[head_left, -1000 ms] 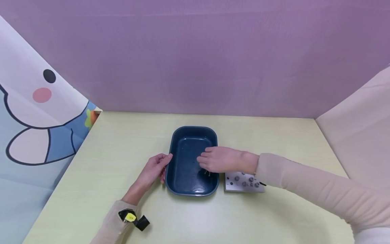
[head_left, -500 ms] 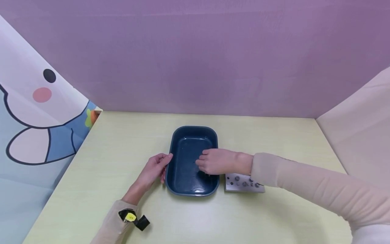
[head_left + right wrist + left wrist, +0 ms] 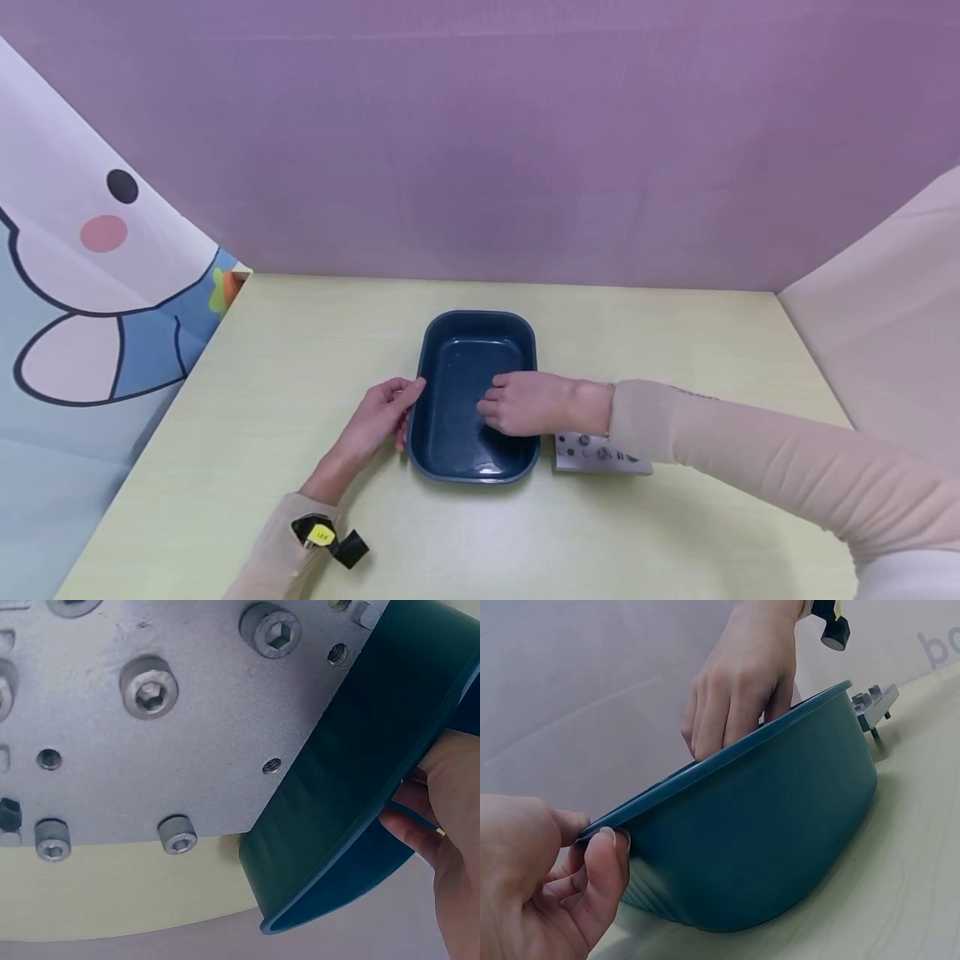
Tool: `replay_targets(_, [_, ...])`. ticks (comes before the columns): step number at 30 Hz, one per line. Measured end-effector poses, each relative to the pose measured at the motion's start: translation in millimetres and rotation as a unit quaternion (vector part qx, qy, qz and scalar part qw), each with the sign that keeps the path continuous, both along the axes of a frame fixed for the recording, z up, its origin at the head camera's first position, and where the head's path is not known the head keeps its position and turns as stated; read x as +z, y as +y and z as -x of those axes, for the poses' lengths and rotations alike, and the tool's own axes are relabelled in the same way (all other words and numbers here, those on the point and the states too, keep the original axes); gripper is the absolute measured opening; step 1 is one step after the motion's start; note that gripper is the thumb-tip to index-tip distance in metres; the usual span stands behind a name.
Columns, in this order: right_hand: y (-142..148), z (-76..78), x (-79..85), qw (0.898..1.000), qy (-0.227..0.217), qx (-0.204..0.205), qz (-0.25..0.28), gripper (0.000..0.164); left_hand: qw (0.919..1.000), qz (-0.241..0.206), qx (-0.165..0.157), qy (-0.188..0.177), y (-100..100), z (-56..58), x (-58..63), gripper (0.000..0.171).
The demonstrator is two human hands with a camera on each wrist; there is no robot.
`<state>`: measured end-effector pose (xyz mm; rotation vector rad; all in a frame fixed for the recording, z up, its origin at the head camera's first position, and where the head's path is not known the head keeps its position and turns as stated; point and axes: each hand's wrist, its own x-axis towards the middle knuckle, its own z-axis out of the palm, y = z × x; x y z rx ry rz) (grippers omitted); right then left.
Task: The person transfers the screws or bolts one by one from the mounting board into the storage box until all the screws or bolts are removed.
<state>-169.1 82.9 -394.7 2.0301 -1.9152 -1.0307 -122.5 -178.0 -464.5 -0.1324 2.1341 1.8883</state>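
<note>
A dark blue rectangular basin (image 3: 457,450) sits on the table. In the head view my left hand (image 3: 378,417) pinches its left rim; the left wrist view shows the thumb above and curled fingertips under that rim. My right hand (image 3: 528,404) reaches over the basin's right side, fingers bent down inside. In the right wrist view a small brass-coloured piece (image 3: 441,832) peeks out between its curled fingers; most of it is hidden. Right of the basin lies a grey metal plate (image 3: 600,458) with several socket-head screws and holes, partly covered by the right forearm.
The pale wood table (image 3: 300,325) runs back to a purple wall (image 3: 480,150). A cartoon-printed sheet (image 3: 67,358) borders the left and a pale sheet (image 3: 885,308) the right. A black strap with a yellow tag (image 3: 322,533) is on the left wrist.
My right hand has moved slightly left, nearer to me, over the basin. Thin brass-coloured pieces that showed below it a second ago are now hidden in the head view. The left hand stays put.
</note>
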Motion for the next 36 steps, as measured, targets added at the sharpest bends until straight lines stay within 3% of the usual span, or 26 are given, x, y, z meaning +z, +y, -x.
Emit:
replay_targets(17, [0.9, 0.4, 0.8, 1.000, -0.011, -0.009, 0.007, 0.025, 1.0000, -0.001, -0.002, -0.001, 0.9, 1.2, 0.1, 0.046])
replay_targets(22, [1.8, 0.8, 4.9, 1.000, -0.016, -0.025, 0.003, 0.030, 1.0000, -0.001, -0.003, -0.004, 1.3, 1.7, -0.1, 0.047])
replay_targets(36, [14.6, 9.3, 16.3, 0.998, -0.015, -0.049, 0.040, 0.026, 1.0000, 0.000, 0.002, -0.004, 2.0, 5.3, -0.3, 0.043])
